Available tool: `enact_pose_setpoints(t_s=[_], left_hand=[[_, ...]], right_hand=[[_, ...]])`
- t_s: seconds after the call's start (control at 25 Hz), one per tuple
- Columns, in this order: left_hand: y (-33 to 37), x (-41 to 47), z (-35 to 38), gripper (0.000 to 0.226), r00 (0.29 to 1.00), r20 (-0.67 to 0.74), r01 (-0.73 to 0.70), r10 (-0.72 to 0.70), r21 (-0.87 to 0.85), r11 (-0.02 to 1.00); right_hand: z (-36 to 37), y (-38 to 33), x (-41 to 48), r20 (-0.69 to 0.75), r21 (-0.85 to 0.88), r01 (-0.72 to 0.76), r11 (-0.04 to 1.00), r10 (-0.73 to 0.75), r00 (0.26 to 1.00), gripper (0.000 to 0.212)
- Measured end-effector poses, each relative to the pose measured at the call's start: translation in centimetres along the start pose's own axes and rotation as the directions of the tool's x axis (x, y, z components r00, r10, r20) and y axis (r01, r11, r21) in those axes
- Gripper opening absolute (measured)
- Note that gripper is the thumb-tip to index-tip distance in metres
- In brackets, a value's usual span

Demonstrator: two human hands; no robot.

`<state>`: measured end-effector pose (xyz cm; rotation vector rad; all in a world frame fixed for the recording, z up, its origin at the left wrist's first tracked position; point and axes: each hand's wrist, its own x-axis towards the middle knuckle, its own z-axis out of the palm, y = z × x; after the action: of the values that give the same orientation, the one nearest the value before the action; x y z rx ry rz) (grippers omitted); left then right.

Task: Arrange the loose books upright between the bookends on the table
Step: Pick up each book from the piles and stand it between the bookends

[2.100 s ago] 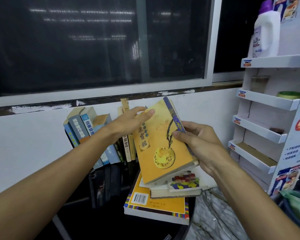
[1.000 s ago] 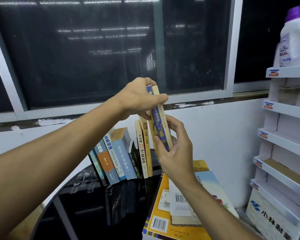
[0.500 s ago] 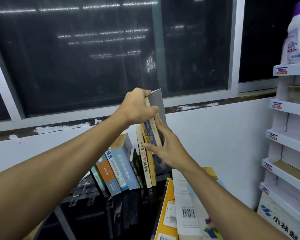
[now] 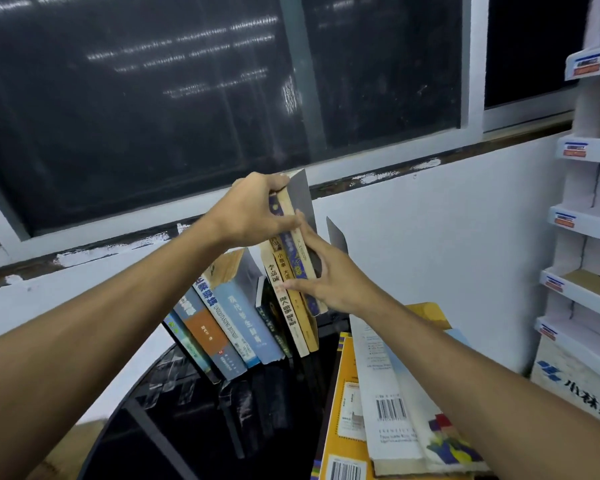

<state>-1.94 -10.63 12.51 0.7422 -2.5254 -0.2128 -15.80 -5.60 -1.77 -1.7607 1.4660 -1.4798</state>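
At frame centre, seating blue-spined book against grey bookend: gripped at top by left hand, pressed flat-fingered by right hand. Next, likely: push down to table, square up, then pull from loose stack lower right.

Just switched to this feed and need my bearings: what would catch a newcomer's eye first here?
The two hands at centre: the left hand grips the top of a blue-spined book beside the grey bookend, while the right hand lays flat fingers against it. Left of it a row of books leans on the black table; a stack of loose books lies flat at lower right.
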Motion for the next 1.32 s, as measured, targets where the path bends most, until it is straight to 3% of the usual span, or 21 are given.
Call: enact_pose_setpoints(t_s=[0.16,0.24,0.56,0.76,0.92,1.2,1.32], left_hand=[[-1.5,0.5,-0.5,0.087,0.993,0.114,-0.048,0.042,0.05,0.998],[-1.9,0.8,-0.4,0.094,0.987,0.15,-0.064,0.051,0.084,0.994],[-2.3,1.1,2.3,0.043,0.982,0.146,-0.155,0.118,0.278,0.948],[-3.3,0.5,4.4,0.049,0.983,0.113,-0.182,0.145,0.493,0.851],[-4.8,0.2,5.7,0.057,0.987,0.137,-0.152,0.085,0.621,0.769],[-5.7,-0.3,6.3,0.061,0.989,0.107,-0.15,0.105,0.671,0.726],[-5.3,-0.8,6.9,0.061,0.989,0.067,-0.143,0.13,0.633,0.761]], right_hand=[[0.3,0.8,0.4,-0.013,-0.007,0.01,1.0,-0.01,1.0,0.115],[0.0,1.1,0.8,0.015,0.009,0.001,1.0,-0.002,1.0,0.116],[-0.1,3.3,1.1,0.029,-0.029,-0.115,0.993,0.116,0.993,0.114],[-0.1,4.8,0.5,0.105,-0.043,-0.146,0.988,0.15,0.983,0.107],[0.3,5.4,0.5,0.183,-0.113,-0.18,0.977,0.199,0.963,0.099],[0.7,5.4,-0.3,0.16,-0.16,-0.202,0.966,0.228,0.961,0.1],[0.4,5.0,-0.8,0.154,-0.225,-0.229,0.947,0.266,0.951,0.105]])
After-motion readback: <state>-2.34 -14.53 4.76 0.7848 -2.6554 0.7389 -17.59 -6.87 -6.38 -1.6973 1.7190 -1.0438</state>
